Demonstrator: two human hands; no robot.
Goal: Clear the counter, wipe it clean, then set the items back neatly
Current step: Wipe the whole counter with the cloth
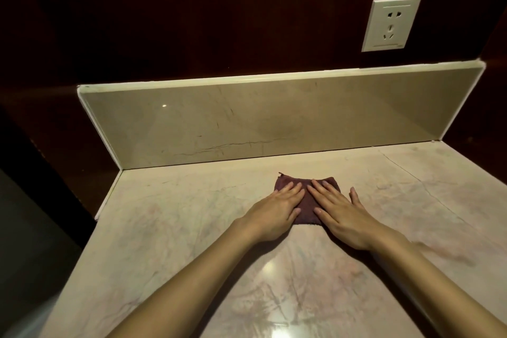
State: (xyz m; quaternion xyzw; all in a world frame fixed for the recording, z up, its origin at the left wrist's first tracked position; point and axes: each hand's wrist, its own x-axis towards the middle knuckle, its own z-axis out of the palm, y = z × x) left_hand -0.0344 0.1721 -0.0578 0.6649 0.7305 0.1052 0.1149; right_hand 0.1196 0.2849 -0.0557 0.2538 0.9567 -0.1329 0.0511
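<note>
With no loose items showing on the counter [175, 228], clearing looks done and wiping seems underway: the left hand [274, 214] and right hand [343, 214] press flat, fingers straight, on the folded cloth [307, 203] toward twelve o'clock; putting items back remains.

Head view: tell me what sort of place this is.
Probably a home kitchen or bar nook: a marble-look counter with a raised stone backsplash, a wall socket on dark panelling, and both hands pressing a dark cloth flat.
</note>
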